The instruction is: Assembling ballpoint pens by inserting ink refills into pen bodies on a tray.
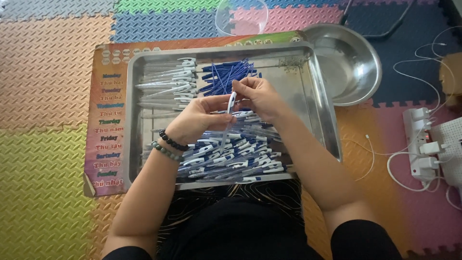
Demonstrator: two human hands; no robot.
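You've got one ballpoint pen (pixel 229 115) held up over the middle of the steel tray (pixel 308 96), with both hands on it. Your right hand (pixel 260 96) has its fingers pressed together in a pinch on the top end, around the white clip and cap, and your left hand (pixel 197 120) wraps the clear barrel lower down, fingers curled on it.

The pen's long axis runs nearly vertical in view, from about 12 o'clock down to 6, leaning a hair toward 7. The clip end points to 12, and the thin end points back at your lap.

I'd guess it's super light, stiff plastic and a bit slick on that clear barrel, so grip the ends rather than the middle. It's thin enough that it'll probably flex or crack if you lever it.

Below your hands, at 6 o'clock in the tray, sits a pile of blue-and-white pens (pixel 236 159). Clear barrels (pixel 166 84) are at 10 o'clock and blue refills (pixel 226 77) at 12. A round steel bowl (pixel 356 72) sits off at 2 o'clock on the foam floor mat (pixel 48 72).
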